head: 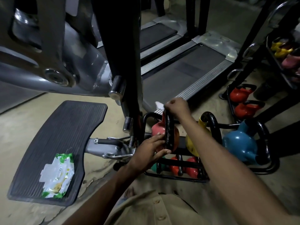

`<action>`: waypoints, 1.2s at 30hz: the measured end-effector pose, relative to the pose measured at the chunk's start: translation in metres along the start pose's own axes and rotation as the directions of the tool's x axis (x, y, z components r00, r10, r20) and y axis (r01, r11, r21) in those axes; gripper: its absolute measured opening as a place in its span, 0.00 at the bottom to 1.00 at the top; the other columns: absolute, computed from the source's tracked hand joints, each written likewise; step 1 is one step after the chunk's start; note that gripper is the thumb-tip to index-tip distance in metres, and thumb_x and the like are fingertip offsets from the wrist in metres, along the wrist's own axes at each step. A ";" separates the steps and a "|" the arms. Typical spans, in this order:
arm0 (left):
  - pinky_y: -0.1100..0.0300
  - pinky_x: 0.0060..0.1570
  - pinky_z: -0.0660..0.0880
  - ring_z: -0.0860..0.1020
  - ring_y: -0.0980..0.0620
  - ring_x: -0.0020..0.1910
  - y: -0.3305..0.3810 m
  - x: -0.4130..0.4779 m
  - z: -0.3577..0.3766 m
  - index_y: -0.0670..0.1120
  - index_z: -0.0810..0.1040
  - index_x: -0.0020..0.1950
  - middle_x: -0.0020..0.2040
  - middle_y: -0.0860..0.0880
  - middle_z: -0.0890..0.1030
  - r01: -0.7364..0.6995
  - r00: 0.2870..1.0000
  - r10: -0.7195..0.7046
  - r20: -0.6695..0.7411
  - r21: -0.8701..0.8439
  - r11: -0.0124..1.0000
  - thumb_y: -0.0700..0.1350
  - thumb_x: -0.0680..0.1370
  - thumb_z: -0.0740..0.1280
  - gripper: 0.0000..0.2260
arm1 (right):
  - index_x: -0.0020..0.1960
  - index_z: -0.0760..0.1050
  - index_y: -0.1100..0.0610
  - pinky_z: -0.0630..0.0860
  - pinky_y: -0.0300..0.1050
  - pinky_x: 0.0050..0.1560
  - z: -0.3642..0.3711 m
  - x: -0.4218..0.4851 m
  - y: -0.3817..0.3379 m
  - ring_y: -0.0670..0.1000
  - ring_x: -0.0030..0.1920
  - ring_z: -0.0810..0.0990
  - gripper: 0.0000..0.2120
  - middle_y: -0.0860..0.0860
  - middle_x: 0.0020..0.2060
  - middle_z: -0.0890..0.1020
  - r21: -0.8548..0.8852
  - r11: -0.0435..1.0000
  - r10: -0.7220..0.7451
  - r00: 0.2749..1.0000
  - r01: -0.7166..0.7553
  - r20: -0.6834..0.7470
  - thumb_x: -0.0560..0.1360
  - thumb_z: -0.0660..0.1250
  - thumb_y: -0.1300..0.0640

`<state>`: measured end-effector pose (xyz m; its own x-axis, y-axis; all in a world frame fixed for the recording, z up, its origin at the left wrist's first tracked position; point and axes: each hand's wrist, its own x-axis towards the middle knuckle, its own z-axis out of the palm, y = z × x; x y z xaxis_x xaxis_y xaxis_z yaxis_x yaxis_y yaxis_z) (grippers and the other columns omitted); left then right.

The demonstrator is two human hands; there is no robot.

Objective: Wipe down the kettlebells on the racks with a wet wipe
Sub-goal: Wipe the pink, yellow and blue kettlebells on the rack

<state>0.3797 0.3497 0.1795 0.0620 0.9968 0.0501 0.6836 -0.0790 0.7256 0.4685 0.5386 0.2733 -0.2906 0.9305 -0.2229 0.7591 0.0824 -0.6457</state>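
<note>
- Clenches right grip [176,105] round wet wipe [159,105], on top of kettlebell [168,132] handle, over left end of rack [266,143].
- Presses left grip [151,150], fingers straight, against kettlebell body, same end of rack.
</note>
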 end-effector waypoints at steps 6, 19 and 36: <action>0.57 0.69 0.71 0.75 0.53 0.69 0.007 0.001 -0.005 0.44 0.83 0.63 0.69 0.49 0.78 -0.090 0.994 0.090 -0.054 0.013 0.996 0.61 0.81 0.65 0.23 | 0.56 0.82 0.61 0.77 0.50 0.48 -0.002 -0.006 -0.044 0.62 0.58 0.82 0.13 0.61 0.54 0.83 -0.622 0.719 -0.226 0.951 0.309 0.211 0.74 0.74 0.56; 0.51 0.71 0.71 0.72 0.53 0.74 -0.005 0.002 0.005 0.43 0.82 0.66 0.73 0.48 0.77 -0.073 0.995 0.072 -0.064 -0.015 0.997 0.64 0.81 0.65 0.27 | 0.51 0.81 0.65 0.83 0.43 0.35 0.023 -0.063 0.035 0.55 0.38 0.85 0.13 0.60 0.42 0.84 0.920 0.049 0.337 0.874 -0.389 0.351 0.81 0.57 0.64; 0.52 0.71 0.71 0.72 0.53 0.74 -0.001 0.000 0.004 0.44 0.82 0.67 0.74 0.47 0.76 -0.035 0.996 0.036 -0.078 0.011 0.999 0.66 0.81 0.63 0.29 | 0.61 0.78 0.71 0.84 0.47 0.40 0.022 -0.048 0.028 0.55 0.35 0.86 0.18 0.60 0.39 0.86 0.872 -0.044 0.238 0.842 -0.488 0.483 0.82 0.56 0.60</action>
<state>0.3819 0.3497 0.1764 0.0297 0.9911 0.1298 0.6892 -0.1144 0.7155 0.4909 0.4889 0.2497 -0.3455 0.6309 -0.6947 -0.3996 -0.7687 -0.4994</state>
